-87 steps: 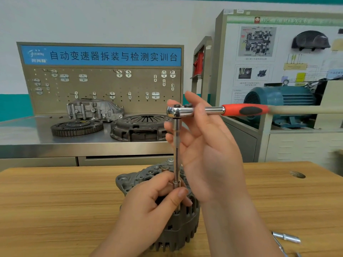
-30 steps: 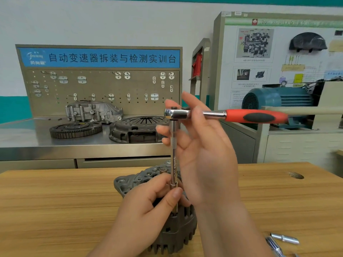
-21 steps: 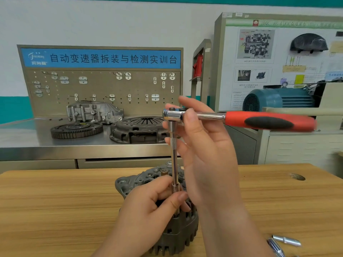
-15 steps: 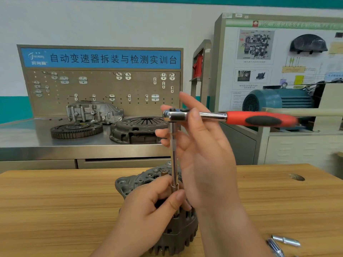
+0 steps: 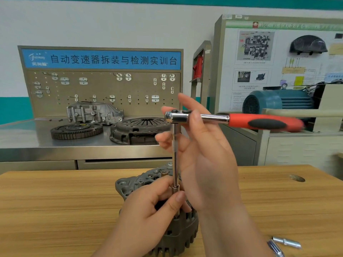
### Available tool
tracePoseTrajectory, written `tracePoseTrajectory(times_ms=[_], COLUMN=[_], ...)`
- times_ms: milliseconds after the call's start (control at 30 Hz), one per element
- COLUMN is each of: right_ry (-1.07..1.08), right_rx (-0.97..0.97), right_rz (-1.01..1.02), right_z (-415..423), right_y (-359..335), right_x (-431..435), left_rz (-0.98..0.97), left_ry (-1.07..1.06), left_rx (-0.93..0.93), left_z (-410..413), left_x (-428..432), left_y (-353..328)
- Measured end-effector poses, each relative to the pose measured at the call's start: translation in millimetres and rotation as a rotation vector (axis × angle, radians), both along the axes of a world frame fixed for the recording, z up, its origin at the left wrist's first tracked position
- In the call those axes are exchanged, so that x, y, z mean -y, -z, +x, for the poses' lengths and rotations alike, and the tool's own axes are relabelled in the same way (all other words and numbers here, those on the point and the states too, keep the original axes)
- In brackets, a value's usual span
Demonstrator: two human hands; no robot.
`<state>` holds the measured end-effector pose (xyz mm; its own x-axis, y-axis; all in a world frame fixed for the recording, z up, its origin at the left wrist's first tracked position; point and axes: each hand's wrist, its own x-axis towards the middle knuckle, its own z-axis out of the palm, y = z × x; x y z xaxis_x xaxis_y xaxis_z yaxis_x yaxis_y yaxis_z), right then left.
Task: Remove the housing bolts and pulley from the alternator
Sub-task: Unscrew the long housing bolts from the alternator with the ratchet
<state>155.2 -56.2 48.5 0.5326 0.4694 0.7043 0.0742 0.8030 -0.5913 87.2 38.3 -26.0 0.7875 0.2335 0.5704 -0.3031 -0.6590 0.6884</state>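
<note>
Where alternator (image 5: 178, 230) sits, wooden table (image 5: 55, 210); steel bench (image 5: 27, 138) beyond.

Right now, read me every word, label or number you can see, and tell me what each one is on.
"自动变速器拆装与检测实训台": white characters on the blue banner atop the pegboard.
Logo at the banner's left end: too blurred to read.
Green header strip of the white training board: too blurred to read.
Diagram captions on that board: too small to read.

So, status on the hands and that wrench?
Left hand pinches the extension at the alternator. Right hand pinches the ratchet at its head, handle out right. Nothing in the way.
</note>
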Motion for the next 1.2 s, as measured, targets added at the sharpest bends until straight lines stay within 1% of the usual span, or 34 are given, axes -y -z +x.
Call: tracePoseTrajectory(times_ms=[67,167,233,333,367,433,533,633,767,833,900,1100,1200], right_ry=[-0.072,-0.093,-0.053,0.095,0.116,0.092,-0.005,-0.073,-0.025,0.038,0.052,-0.092,-0.081], right_rx=[-0.051,-0.064,-0.030,0.082,0.101,0.078,-0.006,-0.050,-0.006,0.051,0.071,-0.045,-0.068], right_rz=[0.002,-0.002,0.009,-0.007,-0.014,-0.015,-0.012,-0.012,-0.003,0.001,-0.004,-0.024,-0.024], right_z=[2.0,3.1,1.8,-1.2,-2.0,-3.6,-3.1,-1.4,-2.4,-3.4,-4.1,-1.4,-1.3], right_y=[0.2,0.2,-0.3,-0.1,0.2,0.3,0.5,0.2,-0.2,-0.1,0.3,0.1,0.1], right_x=[1.5,3.2,2.0,-0.4,-1.2,-1.9,-1.1,1.2,-1.2,-2.8,-3.6,-0.1,-0.2], left_rz=[0.013,0.023,0.000,-0.014,-0.015,-0.021,-0.019,-0.012,-0.062,-0.058,-0.051,-0.019,-0.018], left_ry=[0.002,-0.005,-0.012,-0.038,-0.038,-0.027,-0.017,-0.012,-0.006,-0.020,-0.034,-0.022,-0.005], left_rx=[0.009,-0.006,-0.021,-0.032,-0.036,-0.035,-0.001,0.010,-0.027,-0.029,-0.034,0.026,-0.004], left_z=[-0.8,-0.2,0.7,1.1,0.8,1.1,0.1,0.1,1.8,3.1,3.5,-0.1,0.3], left_x=[0.1,0.3,0.1,-0.4,-0.3,-0.3,1.0,0.3,-0.2,-0.1,-0.5,-1.3,-0.8], left_y=[-1.3,-1.8,-0.5,1.1,0.8,0.7,0.5,0.2,0.8,1.6,1.8,1.4,1.1])
